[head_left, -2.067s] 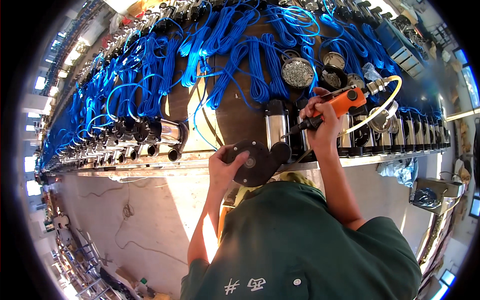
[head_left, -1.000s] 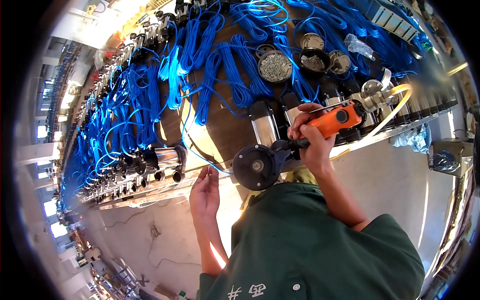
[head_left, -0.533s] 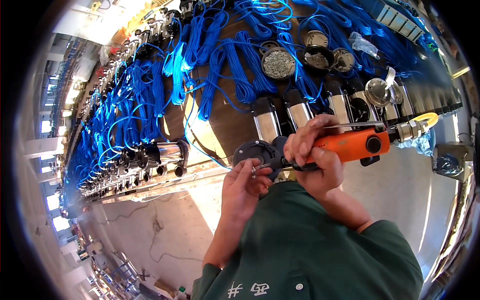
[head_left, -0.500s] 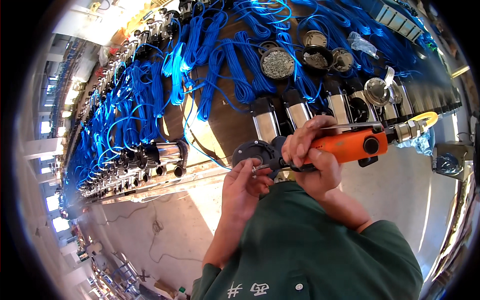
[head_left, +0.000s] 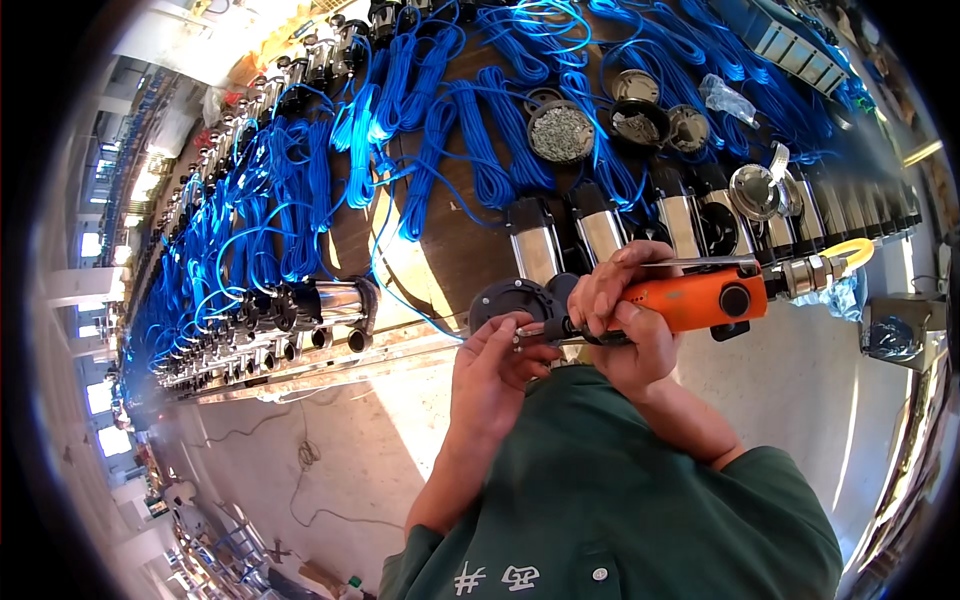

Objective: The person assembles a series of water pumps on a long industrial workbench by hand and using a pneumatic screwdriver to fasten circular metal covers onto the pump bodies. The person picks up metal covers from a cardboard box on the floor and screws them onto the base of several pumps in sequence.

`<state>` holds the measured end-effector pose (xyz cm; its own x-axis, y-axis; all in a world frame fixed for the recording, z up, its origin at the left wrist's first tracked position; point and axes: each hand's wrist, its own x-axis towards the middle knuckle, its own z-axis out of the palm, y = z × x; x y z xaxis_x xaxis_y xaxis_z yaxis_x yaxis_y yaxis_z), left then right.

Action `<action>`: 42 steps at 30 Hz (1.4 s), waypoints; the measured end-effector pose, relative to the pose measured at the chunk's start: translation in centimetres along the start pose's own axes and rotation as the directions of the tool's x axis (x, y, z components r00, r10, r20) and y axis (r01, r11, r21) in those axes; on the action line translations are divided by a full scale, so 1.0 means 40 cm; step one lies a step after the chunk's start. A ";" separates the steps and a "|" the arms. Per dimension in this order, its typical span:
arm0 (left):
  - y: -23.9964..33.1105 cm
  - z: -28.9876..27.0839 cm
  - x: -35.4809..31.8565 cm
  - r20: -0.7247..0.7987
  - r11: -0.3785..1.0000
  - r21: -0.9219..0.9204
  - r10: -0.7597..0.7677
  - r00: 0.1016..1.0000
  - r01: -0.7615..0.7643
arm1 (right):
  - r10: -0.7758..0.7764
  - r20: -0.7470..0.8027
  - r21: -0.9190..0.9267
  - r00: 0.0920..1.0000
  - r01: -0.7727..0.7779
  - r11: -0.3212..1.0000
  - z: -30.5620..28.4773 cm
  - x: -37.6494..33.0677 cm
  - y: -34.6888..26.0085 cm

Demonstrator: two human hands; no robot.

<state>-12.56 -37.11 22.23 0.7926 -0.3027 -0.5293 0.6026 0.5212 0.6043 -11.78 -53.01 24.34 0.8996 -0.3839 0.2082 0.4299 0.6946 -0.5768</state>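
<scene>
My right hand [head_left: 632, 325] is wrapped around an orange air screwdriver [head_left: 690, 302], held level with its black nose toward the left. A metal lever runs along its top, and a yellow hose [head_left: 850, 252] joins its right end. At the tip of the tool, my left hand [head_left: 487, 375] pinches small silver screws [head_left: 521, 334]; how many is hidden by the fingers. Just behind the fingertips lies a black round pump end [head_left: 503, 297] with bolts in its face. Beyond it a silver pump body [head_left: 536, 252] with a black cap rests on the bench.
Bundles of blue cable [head_left: 430, 165] cover much of the dark bench [head_left: 470, 240]. A dish of small metal parts [head_left: 561, 133] and a black dish [head_left: 638, 124] stand farther back. More silver pumps [head_left: 681, 225] line the right side, others [head_left: 325, 302] the left. A grey-blue crate [head_left: 795, 45] sits far right.
The screwdriver has shifted slightly to the left. My left fingers have turned a little and hold the screws closer to the tool's tip.
</scene>
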 end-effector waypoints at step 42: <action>-0.025 -0.011 -0.017 0.071 0.529 0.848 -0.080 0.994 -0.018 | 0.081 0.055 -0.184 0.995 -0.070 0.980 -0.126 -0.056 0.035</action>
<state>-13.75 -37.07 21.73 0.7464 -0.3996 -0.5322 0.3835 -0.3954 0.8346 -13.58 -54.25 19.08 0.9344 -0.2919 0.2039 0.3445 0.5958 -0.7255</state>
